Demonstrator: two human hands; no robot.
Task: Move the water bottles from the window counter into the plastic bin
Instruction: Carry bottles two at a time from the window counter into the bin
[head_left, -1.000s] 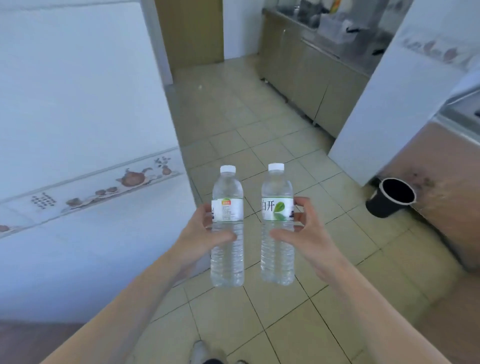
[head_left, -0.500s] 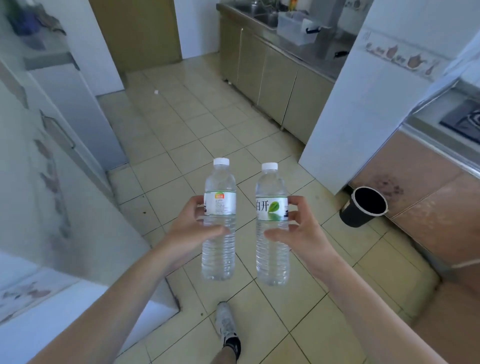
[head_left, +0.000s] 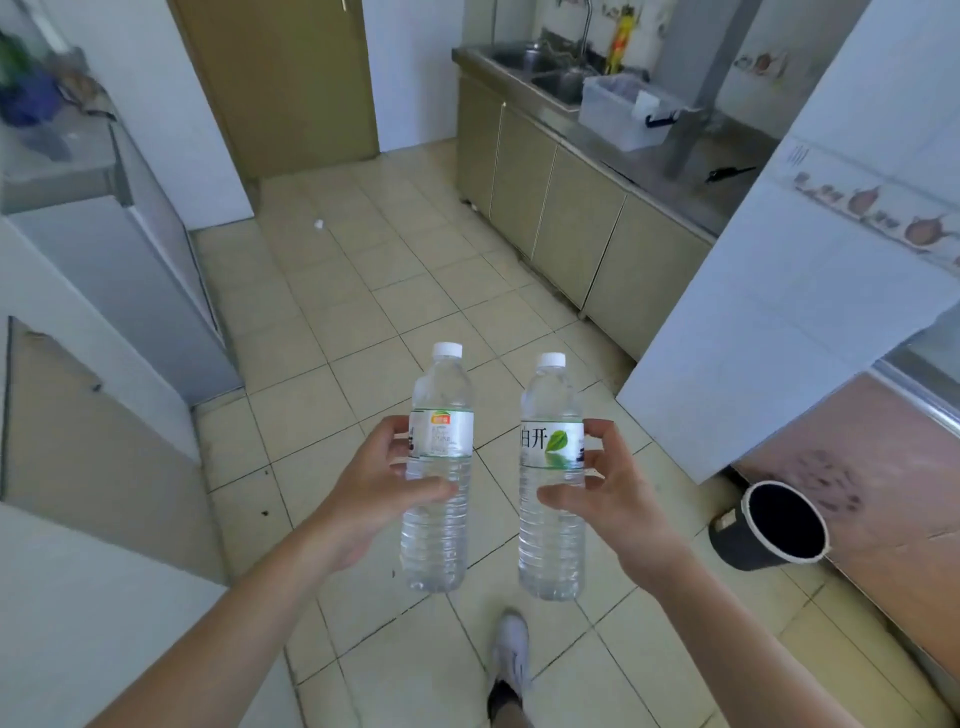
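A: Item 1?
B: Left hand, fingers curled around a clear water bottle, thumb across the front just under the label. The bottle is upright, white cap on, label with an orange patch.

A: Item 2?
B: Right hand, fingers wrapped around a second water bottle at the label, thumb below it. Upright too, white cap, label with a green leaf. The 2 bottles are side by side, apart, held in the air over the tiled floor.

A: Item 3, the bin?
B: A clear plastic bin with a blue latch stands on the steel counter just beside the sink, well apart from both bottles. Its contents cannot be made out.

A: Remaining stock?
B: 1 black bucket on the floor at the right, near the right-hand bottle. 1 white shoe on the tiles below the bottles. Beige cabinet doors under the counter. A brown door at the far end.
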